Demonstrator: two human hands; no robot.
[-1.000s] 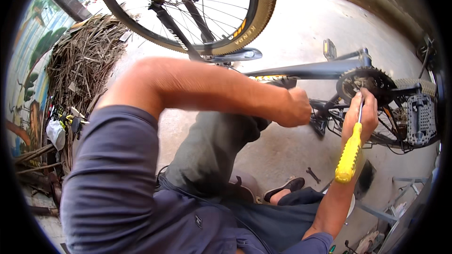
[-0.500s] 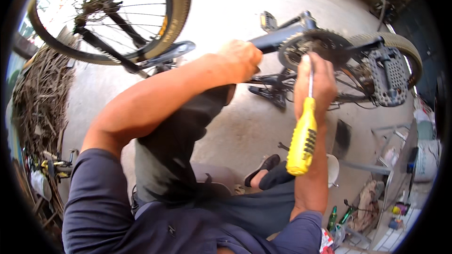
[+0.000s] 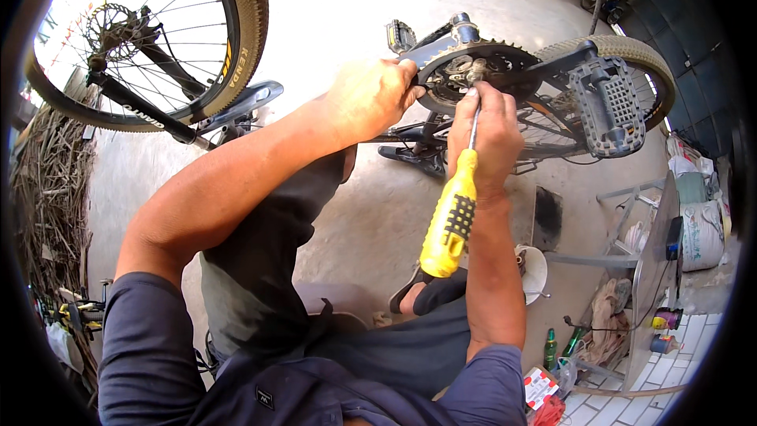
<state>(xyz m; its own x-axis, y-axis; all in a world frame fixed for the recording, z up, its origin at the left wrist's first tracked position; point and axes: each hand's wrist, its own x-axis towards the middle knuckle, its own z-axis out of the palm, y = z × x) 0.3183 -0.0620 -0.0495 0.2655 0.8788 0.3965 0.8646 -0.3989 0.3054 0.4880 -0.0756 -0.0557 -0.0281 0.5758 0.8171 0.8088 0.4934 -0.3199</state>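
An upside-down bicycle is in front of me, its toothed chainring (image 3: 495, 57) facing me. My right hand (image 3: 490, 130) is closed around the metal shaft of a screwdriver (image 3: 451, 225). The yellow handle with black grip patches points back toward me, while the shaft's far end is at the hub of the crank, partly hidden by my fingers. My left hand (image 3: 371, 99) is closed beside the chainring's left edge, against the dark frame tube (image 3: 430, 51). What its fingers hold is hidden. A black pedal (image 3: 607, 106) on its crank arm is right of my right hand.
The front wheel (image 3: 246, 39) rises at upper left, the rear wheel (image 3: 658, 71) at right. Bundled sticks (image 3: 55, 181) lie along the left. A metal-legged table on its side (image 3: 654, 276), green bottles (image 3: 550, 349), white sacks (image 3: 702, 237) and a white bucket (image 3: 535, 274) are at right.
The whole view has shifted, so the bicycle and both hands appear further left. My left hand is now closer to the chainring. The screwdriver stays in my right hand at the crank hub.
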